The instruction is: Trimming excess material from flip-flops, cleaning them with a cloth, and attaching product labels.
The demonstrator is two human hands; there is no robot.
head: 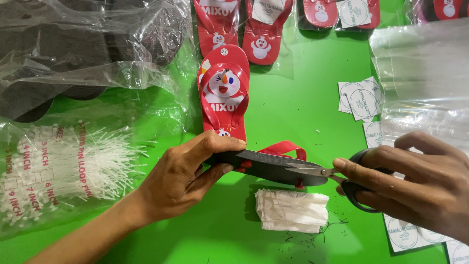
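The left hand [183, 178] grips a small sandal [266, 165] by its left end, thumb on top and fingers curled under, holding it on edge above the green desk [293, 107] so the dark sole faces the camera and the red strap [283, 147] loops up behind it. The right hand [425, 183] comes in from the right, its grip closed through the black handles of scissors [337, 178]; the slightly parted blades lie against the sole near its right end. Just beyond the held sandal, a second red sandal [223, 93] with a snowman picture lies flat, toe toward the far side. Near the hands, below the sole, sits a folded white wad [292, 210] of tissue-like material, with tiny dark trimmings [312, 237] scattered beside it. On the left lies a clear bag [53, 171] of white plastic loop pins, and behind it more clear bags [83, 54] holding dark soles. More red sandals [261, 29] in plastic line the far edge. To the right are round white stickers [361, 100] and clear plastic sheeting [425, 78].
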